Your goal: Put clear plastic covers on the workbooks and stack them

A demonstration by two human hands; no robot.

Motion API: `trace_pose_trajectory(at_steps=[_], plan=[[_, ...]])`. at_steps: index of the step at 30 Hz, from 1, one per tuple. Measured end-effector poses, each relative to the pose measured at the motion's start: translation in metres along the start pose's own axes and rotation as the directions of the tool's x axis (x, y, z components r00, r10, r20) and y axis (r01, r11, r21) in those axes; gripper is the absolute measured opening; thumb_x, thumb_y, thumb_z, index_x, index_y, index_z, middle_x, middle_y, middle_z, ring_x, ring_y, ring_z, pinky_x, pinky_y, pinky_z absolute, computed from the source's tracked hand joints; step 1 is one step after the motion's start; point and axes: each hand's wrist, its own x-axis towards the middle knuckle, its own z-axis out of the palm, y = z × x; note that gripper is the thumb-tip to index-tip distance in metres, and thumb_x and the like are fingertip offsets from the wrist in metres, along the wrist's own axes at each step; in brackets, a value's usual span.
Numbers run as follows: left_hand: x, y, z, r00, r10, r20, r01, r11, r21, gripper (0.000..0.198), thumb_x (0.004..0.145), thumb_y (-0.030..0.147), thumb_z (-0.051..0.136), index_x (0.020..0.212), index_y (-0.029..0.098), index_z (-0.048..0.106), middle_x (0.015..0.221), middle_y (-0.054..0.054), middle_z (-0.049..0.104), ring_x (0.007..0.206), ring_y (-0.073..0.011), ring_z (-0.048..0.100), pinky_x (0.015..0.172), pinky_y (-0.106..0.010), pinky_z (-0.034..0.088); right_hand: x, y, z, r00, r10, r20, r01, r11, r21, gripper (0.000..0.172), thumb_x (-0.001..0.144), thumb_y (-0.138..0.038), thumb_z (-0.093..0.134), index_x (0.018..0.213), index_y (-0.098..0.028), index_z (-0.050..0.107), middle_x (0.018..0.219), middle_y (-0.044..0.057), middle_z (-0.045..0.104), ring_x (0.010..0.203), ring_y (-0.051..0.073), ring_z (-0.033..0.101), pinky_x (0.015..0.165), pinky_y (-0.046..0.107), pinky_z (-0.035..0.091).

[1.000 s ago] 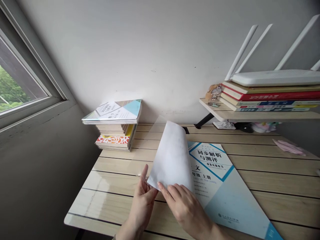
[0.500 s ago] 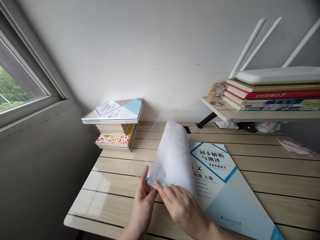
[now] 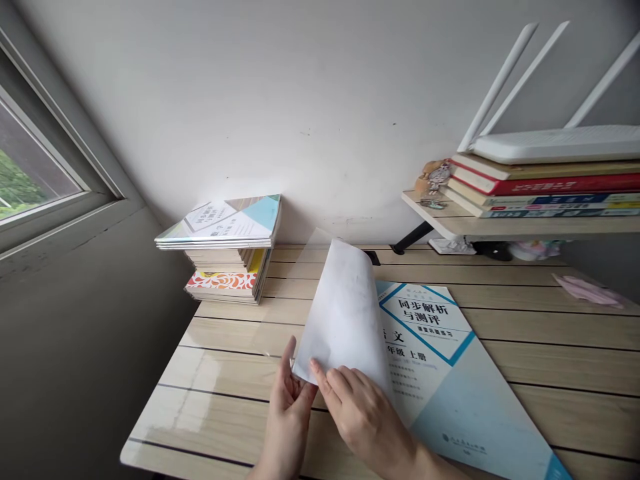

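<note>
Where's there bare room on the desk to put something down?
The desk has a bare patch left of the left hand, in front of the book stack. Another lies right of the blue-and-white workbook, nearer than the pink item. The middle is crowded: the right hand, curled white sheet and clear film are there.

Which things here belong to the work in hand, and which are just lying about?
Apparently in use:
- white sheet, with left hand and right hand at its near edge
- clear film, showing alongside
- workbook, partly covered

Apparently lying about:
- book stack
- white router on shelf books
- pink item
</note>
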Motion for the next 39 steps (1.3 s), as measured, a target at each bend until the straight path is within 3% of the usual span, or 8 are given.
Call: trace_pose_trajectory(at_steps=[10,17,20,23,26,39], plan=[[-0.002,-0.007,0.002,1.000,-0.018,0.010,0.018,0.999,-0.050,0.084,0.070,0.034,0.077,0.142,0.022,0.036,0.064,0.006,0.044,0.060,-0.0069,0.042,0.064,-0.019,0.039,-0.001,-0.008,-0.002,0.998,0.058,-0.008,-0.058,0.997,-0.059,0.038,0.087,0.003,0.037,0.119,-0.005,0.056,0.072,0.004,0.053,0.061,0.013,0.049,0.051,0.027,0.041],[-0.007,0.000,0.008,0.998,0.024,0.050,-0.030,0.991,0.127,0.044,0.074,0.036,0.073,0.111,0.017,0.063,0.067,0.002,0.056,0.063,-0.0106,0.051,0.068,-0.023,0.046,0.004,-0.011,0.000,0.995,0.093,-0.023,-0.093,0.995,-0.019,0.036,0.088,0.000,0.039,0.119,-0.005,0.056,0.070,0.004,0.054,0.060,0.014,0.050,0.052,0.028,0.041],[-0.006,0.002,0.009,0.994,0.052,0.099,-0.058,0.997,0.059,0.053,0.075,0.034,0.072,0.123,0.019,0.056,0.090,-0.005,0.066,0.087,-0.0177,0.060,0.082,-0.028,0.048,0.000,-0.006,-0.005,0.997,0.063,-0.048,-0.064,0.998,-0.022,0.034,0.088,-0.002,0.040,0.117,-0.003,0.059,0.073,0.006,0.058,0.062,0.015,0.051,0.056,0.031,0.042],[-0.003,0.001,0.007,0.989,0.074,0.131,-0.069,0.997,-0.043,0.064,0.077,0.032,0.071,0.135,0.024,0.044,0.124,-0.010,0.059,0.119,-0.0237,0.051,0.099,-0.034,0.042,-0.010,0.001,-0.009,0.996,0.057,-0.075,-0.059,0.998,-0.021,0.032,0.086,-0.001,0.043,0.112,-0.002,0.062,0.076,0.008,0.061,0.065,0.016,0.052,0.058,0.032,0.042],[-0.002,-0.001,0.005,0.985,0.074,0.155,-0.066,0.996,-0.057,0.066,0.079,0.030,0.069,0.138,0.026,0.040,0.136,-0.010,0.051,0.127,-0.0250,0.044,0.104,-0.037,0.038,-0.016,0.006,-0.010,0.997,0.021,-0.079,-0.022,1.000,-0.009,0.033,0.086,0.000,0.041,0.110,-0.003,0.063,0.077,0.009,0.062,0.064,0.015,0.053,0.058,0.030,0.042],[-0.011,0.002,0.015,0.983,0.088,0.164,-0.088,0.996,-0.005,0.041,0.080,0.032,0.067,0.117,0.018,0.057,0.114,-0.012,0.063,0.111,-0.0252,0.055,0.099,-0.037,0.040,-0.011,0.004,-0.009,0.997,0.004,-0.076,-0.001,1.000,0.030,0.037,0.088,-0.001,0.037,0.119,0.000,0.057,0.076,0.008,0.062,0.064,0.014,0.054,0.057,0.028,0.048]])
